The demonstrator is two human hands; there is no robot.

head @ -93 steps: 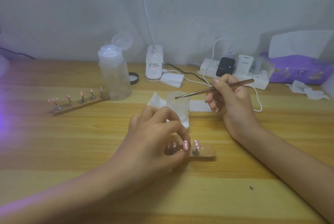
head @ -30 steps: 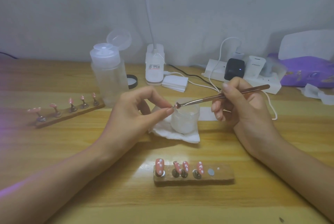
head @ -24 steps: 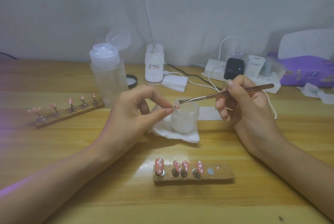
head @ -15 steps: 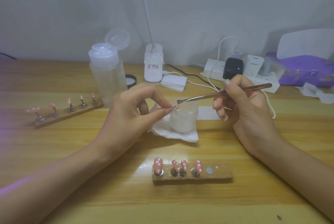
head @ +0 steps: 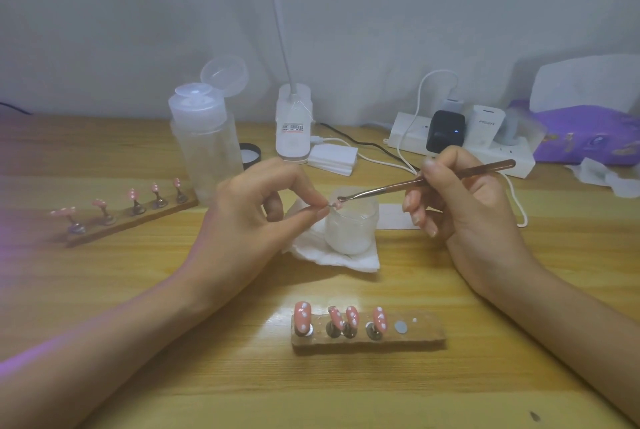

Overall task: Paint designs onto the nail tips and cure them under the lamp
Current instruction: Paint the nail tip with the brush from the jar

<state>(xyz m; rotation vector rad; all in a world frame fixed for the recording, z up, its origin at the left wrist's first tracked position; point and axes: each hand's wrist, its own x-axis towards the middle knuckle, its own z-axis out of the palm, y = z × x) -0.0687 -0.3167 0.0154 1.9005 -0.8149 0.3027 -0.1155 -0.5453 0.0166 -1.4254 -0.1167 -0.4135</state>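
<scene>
Seen from the head camera, the person is sitting at a wooden bench with both forearms reaching in over it. The left hand is pinching a small pink nail tip between thumb and forefinger, lifting it clear of the bench just above a frosted jar. The right hand is gripping a slim metal tool like a pen, and its rounded end is touching, or all but touching, the pinched tip. The jar is standing on a crumpled white wipe between the two hands.

Nearer the person, a wooden holder is lying flat, carrying four pink tips with white dots on small stands, and one bare metal disc is showing towards its right end. A second holder is sitting well off to the left with five more pink tips in a row.

Along the back, a clear bottle is standing with its flip cap open, just beside a white lamp base whose neck is rising out of view. A power strip with several plugs is lying to the right, and a purple packet is sitting beyond it.
</scene>
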